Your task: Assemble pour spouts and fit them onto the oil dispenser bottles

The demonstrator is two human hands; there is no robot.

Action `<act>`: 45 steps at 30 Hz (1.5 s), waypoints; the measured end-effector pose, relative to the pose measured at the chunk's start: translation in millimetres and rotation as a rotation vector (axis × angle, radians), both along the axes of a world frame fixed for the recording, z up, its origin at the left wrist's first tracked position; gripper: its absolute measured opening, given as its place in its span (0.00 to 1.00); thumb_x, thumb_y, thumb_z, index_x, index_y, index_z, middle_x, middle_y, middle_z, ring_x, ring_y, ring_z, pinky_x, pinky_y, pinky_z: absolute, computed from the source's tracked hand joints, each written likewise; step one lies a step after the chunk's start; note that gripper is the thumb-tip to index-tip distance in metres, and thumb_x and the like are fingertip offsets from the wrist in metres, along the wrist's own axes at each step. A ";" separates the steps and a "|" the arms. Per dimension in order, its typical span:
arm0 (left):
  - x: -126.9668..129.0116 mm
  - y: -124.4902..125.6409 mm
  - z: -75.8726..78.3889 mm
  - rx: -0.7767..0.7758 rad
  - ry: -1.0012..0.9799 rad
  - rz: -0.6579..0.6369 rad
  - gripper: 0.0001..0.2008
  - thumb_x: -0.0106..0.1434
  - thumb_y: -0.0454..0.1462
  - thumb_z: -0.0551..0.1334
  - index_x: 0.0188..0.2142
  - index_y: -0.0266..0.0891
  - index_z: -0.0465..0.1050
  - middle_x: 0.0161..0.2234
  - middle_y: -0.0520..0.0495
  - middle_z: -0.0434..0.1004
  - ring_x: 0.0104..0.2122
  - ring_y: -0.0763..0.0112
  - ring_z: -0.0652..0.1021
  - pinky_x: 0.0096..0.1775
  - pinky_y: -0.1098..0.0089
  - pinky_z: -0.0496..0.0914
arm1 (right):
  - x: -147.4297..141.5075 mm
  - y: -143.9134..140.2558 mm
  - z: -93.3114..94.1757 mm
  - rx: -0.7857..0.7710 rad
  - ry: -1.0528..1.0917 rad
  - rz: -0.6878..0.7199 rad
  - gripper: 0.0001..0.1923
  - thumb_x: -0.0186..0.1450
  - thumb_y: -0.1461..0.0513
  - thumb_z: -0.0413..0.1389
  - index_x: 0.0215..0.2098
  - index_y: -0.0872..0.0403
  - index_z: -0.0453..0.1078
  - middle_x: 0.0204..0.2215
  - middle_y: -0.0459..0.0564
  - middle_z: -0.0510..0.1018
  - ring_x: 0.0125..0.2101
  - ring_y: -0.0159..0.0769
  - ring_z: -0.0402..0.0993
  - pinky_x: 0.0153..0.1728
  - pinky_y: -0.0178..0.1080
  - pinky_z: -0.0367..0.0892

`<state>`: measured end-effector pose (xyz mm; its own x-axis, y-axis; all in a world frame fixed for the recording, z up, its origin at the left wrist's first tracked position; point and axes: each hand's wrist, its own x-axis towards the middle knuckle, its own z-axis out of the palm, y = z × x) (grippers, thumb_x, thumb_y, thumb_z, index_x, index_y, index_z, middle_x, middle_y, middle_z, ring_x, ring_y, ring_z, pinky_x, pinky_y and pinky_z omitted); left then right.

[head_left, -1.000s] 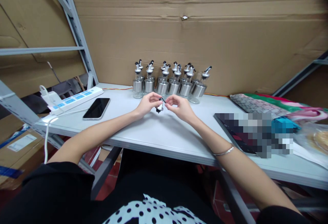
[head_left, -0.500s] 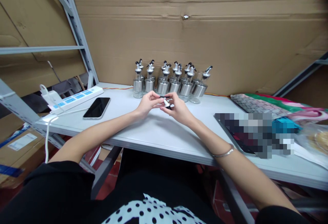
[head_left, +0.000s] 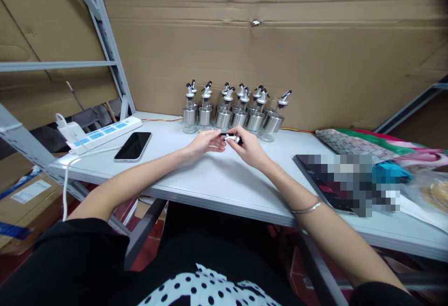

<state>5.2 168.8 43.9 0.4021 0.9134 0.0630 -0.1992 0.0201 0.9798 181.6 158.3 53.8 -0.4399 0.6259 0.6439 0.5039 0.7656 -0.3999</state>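
the right hand (head_left: pixel 248 146) is gripping the spout (head_left: pixel 231 138) above the desk (head_left: pixel 210 180); the spout's long axis is running crosswise, tip pointing toward the left hand (head_left: pixel 206 143); whether the left grip is pinching cannot be told

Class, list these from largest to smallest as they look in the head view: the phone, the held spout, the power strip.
1. Power strip
2. Phone
3. Spout, partly hidden by the right hand
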 end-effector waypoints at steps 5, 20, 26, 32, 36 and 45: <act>-6.1 2.9 0.3 0.003 -0.010 -0.068 0.20 0.50 0.48 0.68 0.32 0.31 0.72 0.27 0.48 0.75 0.28 0.74 0.75 0.39 0.66 0.68 | 3.2 -1.2 2.8 -0.027 -0.005 0.024 0.07 0.63 0.60 0.50 0.37 0.55 0.64 0.30 0.49 0.74 0.28 0.31 0.66 0.28 0.33 0.60; -2.4 1.0 -2.0 0.094 0.017 -0.036 0.22 0.42 0.46 0.73 0.28 0.31 0.72 0.23 0.52 0.73 0.27 0.76 0.73 0.40 0.65 0.66 | 2.7 -3.5 1.8 -0.144 0.092 0.078 0.30 0.53 0.56 0.61 0.49 0.53 0.55 0.28 0.43 0.67 0.27 0.31 0.65 0.27 0.33 0.60; 2.9 -4.9 0.9 0.136 0.006 -0.006 0.22 0.41 0.47 0.72 0.27 0.31 0.71 0.23 0.53 0.72 0.26 0.77 0.72 0.37 0.68 0.65 | -1.3 -6.4 3.9 -0.114 0.177 0.008 0.31 0.50 0.54 0.62 0.46 0.51 0.53 0.26 0.41 0.69 0.25 0.31 0.67 0.28 0.35 0.61; 3.5 -6.0 -0.9 0.161 -0.007 0.014 0.21 0.43 0.47 0.72 0.28 0.31 0.71 0.23 0.53 0.71 0.26 0.78 0.72 0.37 0.69 0.64 | -4.4 -9.5 4.0 -0.116 0.215 -0.029 0.30 0.50 0.54 0.63 0.45 0.51 0.53 0.25 0.40 0.68 0.23 0.30 0.66 0.26 0.34 0.60; 3.2 -6.1 -0.5 0.137 0.005 -0.010 0.22 0.42 0.47 0.72 0.27 0.32 0.70 0.22 0.53 0.71 0.25 0.78 0.71 0.37 0.68 0.64 | -5.4 -10.2 3.2 -0.090 0.198 -0.047 0.29 0.50 0.54 0.62 0.44 0.51 0.54 0.25 0.40 0.68 0.23 0.29 0.65 0.26 0.33 0.59; -0.2 -5.7 1.3 0.122 0.089 -0.082 0.22 0.40 0.47 0.72 0.22 0.33 0.67 0.19 0.53 0.71 0.23 0.78 0.70 0.33 0.70 0.62 | -3.2 -8.9 1.9 -0.088 0.086 -0.002 0.25 0.51 0.57 0.61 0.42 0.51 0.56 0.23 0.39 0.67 0.20 0.27 0.62 0.24 0.31 0.57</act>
<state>5.0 163.1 45.2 0.4836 0.8652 0.1328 -0.1143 -0.0880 0.9895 178.4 149.5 55.8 -0.3837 0.6828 0.6217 0.4666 0.7243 -0.5076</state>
